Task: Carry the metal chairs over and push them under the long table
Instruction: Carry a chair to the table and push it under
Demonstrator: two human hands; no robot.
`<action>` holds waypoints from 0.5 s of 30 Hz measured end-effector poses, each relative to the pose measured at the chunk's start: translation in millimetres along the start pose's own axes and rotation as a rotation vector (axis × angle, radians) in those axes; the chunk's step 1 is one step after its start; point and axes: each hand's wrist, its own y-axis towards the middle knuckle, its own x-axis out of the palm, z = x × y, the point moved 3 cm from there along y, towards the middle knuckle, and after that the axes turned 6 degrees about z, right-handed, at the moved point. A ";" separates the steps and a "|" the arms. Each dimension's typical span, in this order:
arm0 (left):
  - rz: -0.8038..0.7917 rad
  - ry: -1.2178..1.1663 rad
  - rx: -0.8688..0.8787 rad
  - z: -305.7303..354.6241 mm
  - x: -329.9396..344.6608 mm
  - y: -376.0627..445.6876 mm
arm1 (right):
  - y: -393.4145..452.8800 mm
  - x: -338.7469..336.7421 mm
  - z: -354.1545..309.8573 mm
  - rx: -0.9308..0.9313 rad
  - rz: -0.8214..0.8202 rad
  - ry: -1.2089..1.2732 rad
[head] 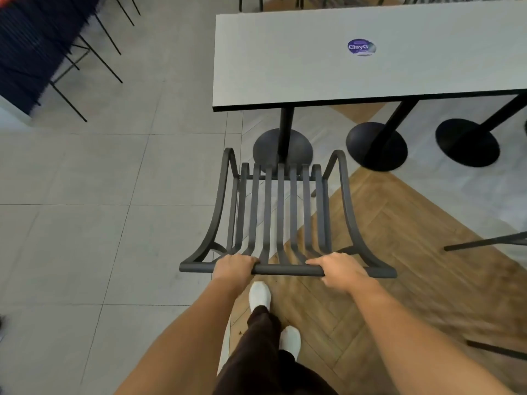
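Head view looks down on a dark metal slatted chair (281,212) facing the long white counter (370,58), its seat front near the counter's black pedestal base (282,151). Left hand (233,266) and right hand (340,270) each have their grip curled closed around the chair's top backrest rail (288,269).

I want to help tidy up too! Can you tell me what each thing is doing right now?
Metal chair: held by its top rail, seat short of the table, not yet under it.
Left hand: grips the top rail.
Right hand: grips the top rail.
Long table: standing on black round-based legs; one round sticker on top.
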 end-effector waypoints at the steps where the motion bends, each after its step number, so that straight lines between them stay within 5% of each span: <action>1: 0.005 0.001 0.002 -3.2 -3.0 6.3 | 5.9 -4.0 0.5 -0.001 0.002 0.000; 15: 0.023 0.006 -0.028 -19.2 -53.2 112.4 | 106.9 -76.1 36.2 0.007 0.000 -0.046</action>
